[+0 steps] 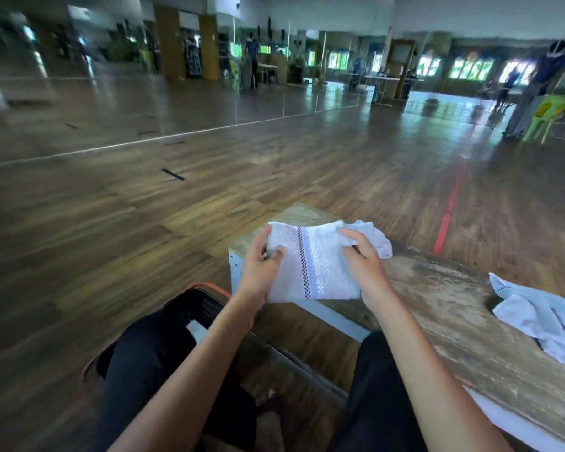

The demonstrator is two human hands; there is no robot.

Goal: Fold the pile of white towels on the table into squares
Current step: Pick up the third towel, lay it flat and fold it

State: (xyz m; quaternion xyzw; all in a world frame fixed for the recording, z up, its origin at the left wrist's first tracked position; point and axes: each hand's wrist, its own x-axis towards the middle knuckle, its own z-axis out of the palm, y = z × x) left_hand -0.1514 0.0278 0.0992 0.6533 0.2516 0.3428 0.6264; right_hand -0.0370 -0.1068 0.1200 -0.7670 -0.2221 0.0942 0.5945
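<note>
- Left hand [261, 265] is pinching the folded towel [313, 265] at its left edge, fingers curled.
- Right hand [363, 264] is clamping its right edge; squaring corners before pressing is advisable.

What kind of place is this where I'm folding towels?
Probably a big dance or activity hall: a wide wooden floor with tape marks, what looks like a mirrored wall on the left, and other people at distant tables. You hold the towel at a worn table.
</note>
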